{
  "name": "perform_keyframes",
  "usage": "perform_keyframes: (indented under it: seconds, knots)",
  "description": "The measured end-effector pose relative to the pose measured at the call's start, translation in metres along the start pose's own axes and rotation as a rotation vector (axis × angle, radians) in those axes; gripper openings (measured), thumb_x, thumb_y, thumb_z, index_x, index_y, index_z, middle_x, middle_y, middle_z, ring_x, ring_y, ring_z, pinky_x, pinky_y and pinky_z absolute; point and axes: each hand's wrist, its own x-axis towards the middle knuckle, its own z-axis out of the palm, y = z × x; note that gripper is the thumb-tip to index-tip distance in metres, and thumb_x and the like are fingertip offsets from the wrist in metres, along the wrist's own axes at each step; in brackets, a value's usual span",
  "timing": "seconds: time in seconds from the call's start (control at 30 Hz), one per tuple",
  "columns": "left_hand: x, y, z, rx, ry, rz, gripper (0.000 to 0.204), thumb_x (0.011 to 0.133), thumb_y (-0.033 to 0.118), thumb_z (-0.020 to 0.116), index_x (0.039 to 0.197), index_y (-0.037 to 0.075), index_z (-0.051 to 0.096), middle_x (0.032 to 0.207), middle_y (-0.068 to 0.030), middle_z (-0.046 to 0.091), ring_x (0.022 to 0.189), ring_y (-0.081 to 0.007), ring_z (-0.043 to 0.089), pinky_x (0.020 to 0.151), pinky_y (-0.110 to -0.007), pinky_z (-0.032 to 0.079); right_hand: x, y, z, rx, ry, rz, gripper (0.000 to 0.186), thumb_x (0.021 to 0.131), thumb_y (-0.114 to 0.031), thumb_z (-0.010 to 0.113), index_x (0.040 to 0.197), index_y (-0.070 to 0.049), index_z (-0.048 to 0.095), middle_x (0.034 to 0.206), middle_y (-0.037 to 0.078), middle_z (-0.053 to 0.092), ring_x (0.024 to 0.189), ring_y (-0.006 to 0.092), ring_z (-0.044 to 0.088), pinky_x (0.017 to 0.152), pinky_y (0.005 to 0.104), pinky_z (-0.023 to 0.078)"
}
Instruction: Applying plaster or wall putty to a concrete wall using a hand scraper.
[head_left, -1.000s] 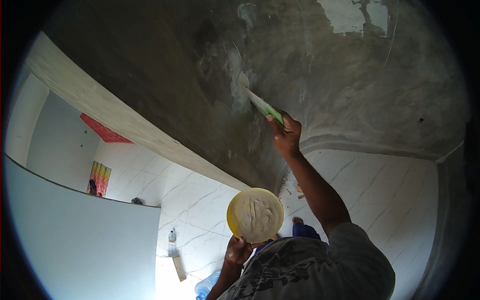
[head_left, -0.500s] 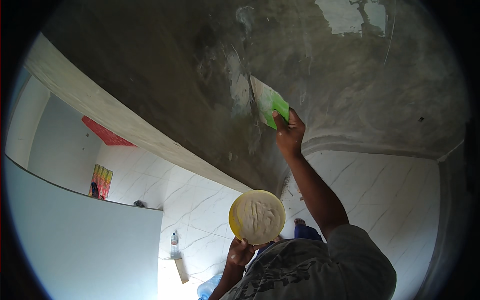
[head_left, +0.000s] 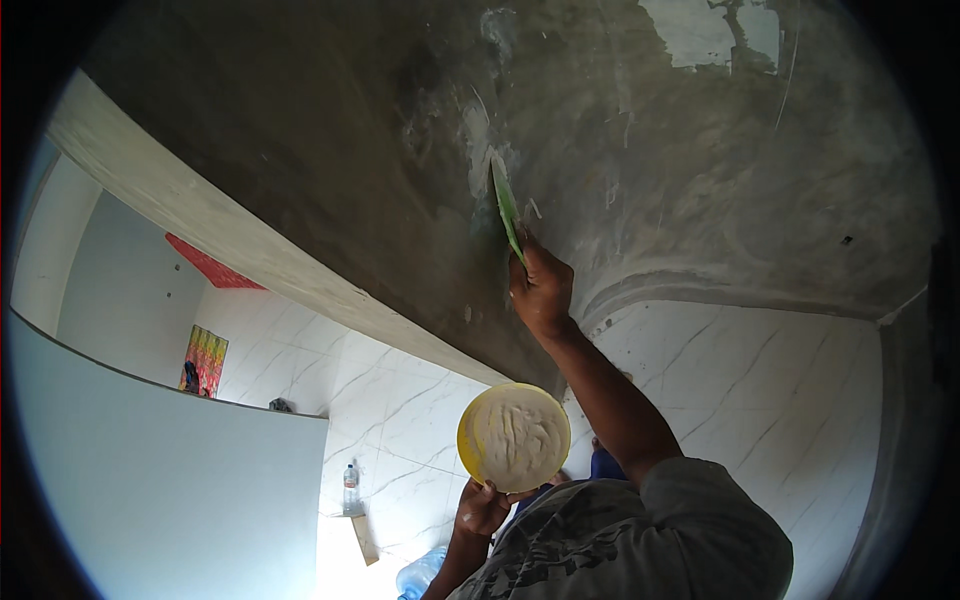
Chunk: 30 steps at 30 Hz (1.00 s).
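My right hand (head_left: 545, 288) grips a green putty spreader (head_left: 504, 205) turned nearly edge-on against the grey plastered wall (head_left: 400, 190). Its tip meets a pale smear of filler (head_left: 478, 140) on that wall. Lower down, my left hand (head_left: 482, 508) holds a yellow bowl (head_left: 467, 452) by its near rim, thumb on the edge. Pale, thick putty (head_left: 520, 435) with ridges across its surface fills much of the bowl. My left fingers beneath the bowl are partly hidden.
White patches (head_left: 690, 35) mark the wall's upper right. Left is a pale partition (head_left: 160, 470); beyond the wall's edge, white veined floor tiles (head_left: 400, 420) hold a plastic bottle (head_left: 350, 490). A large blue water jug (head_left: 422, 572) stands near my left arm, a colourful mat (head_left: 205, 360) farther off.
My right hand has moved left and slightly down. The spreader has turned from showing its broad face to nearly edge-on. The bowl and my left hand stay almost in place.
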Motion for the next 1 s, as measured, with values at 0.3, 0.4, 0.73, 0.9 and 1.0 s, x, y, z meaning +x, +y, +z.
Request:
perform_keyframes:
  seconds: [0.3,0.4,0.73,0.9,1.0]
  knots:
    - [0.001,0.004,0.005,0.001,0.01,-0.04,0.074,0.089,0.023,0.073,0.145,-0.003,0.033,0.142,-0.0248,0.046,0.127,-0.0432,0.053,0.104,-0.062,0.046,-0.016,0.002,-0.007,-0.059,-0.094,-0.114,0.058,0.073,0.014,0.062,0.128,-0.004,0.06,0.119,0.02,0.067,0.094,0.0342,0.071,0.075,0.0368,0.06]
    - [0.003,0.005,0.006,0.025,0.008,-0.048,0.074,0.089,0.024,0.073,0.145,-0.003,0.033,0.141,-0.0247,0.047,0.126,-0.0427,0.053,0.104,-0.062,0.046,-0.019,0.0,-0.013,-0.017,-0.136,-0.04,0.052,0.079,0.014,0.062,0.128,-0.003,0.062,0.118,0.021,0.068,0.102,0.0342,0.07,0.083,0.034,0.058]
    - [0.006,0.005,0.009,0.019,-0.037,-0.033,0.071,0.091,0.023,0.07,0.145,-0.002,0.032,0.143,-0.0239,0.047,0.125,-0.0424,0.054,0.104,-0.062,0.046,-0.043,0.0,-0.065,0.069,-0.236,0.017,0.034,0.086,0.005,0.067,0.119,-0.001,0.066,0.106,0.02,0.071,0.091,0.0247,0.073,0.075,0.0303,0.057]
    - [0.005,0.005,0.005,0.032,-0.053,-0.062,0.07,0.092,0.023,0.069,0.146,0.0,0.032,0.144,-0.0229,0.046,0.127,-0.0427,0.052,0.104,-0.063,0.045,0.003,0.018,-0.064,0.015,-0.152,0.278,0.022,0.092,-0.005,0.067,0.113,0.001,0.068,0.083,0.01,0.07,0.075,0.0085,0.063,0.066,0.0241,0.05]
    - [0.005,0.002,0.003,0.013,-0.058,-0.043,0.07,0.092,0.023,0.069,0.146,-0.001,0.032,0.143,-0.0237,0.046,0.127,-0.0428,0.053,0.104,-0.062,0.045,0.039,0.037,-0.036,0.197,-0.002,0.23,0.02,0.093,-0.007,0.066,0.112,0.001,0.067,0.077,0.003,0.065,0.07,0.0047,0.051,0.063,0.0223,0.044]
